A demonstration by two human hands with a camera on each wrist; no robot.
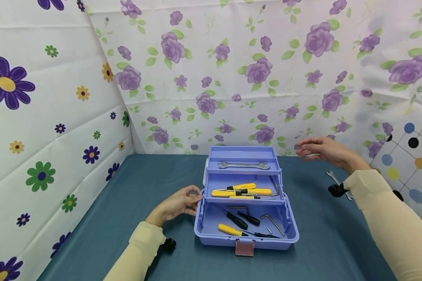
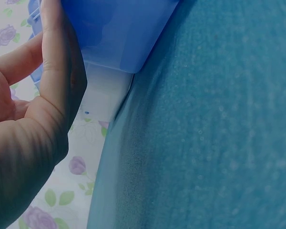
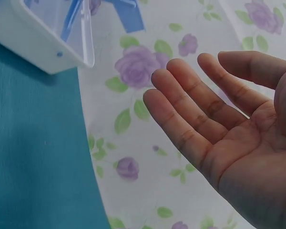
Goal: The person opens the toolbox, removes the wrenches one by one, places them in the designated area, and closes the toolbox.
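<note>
Lavender toolbox open, left hand fingers touching its left edge, right hand spread, empty, above cloth.

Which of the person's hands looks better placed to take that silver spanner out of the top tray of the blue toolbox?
Probably the right hand: it hovers open and empty just right of the top tray, near the silver flat spanner. The left hand is lower down, touching the left side of the open blue plastic toolbox, so it seems busy steadying it.
</note>
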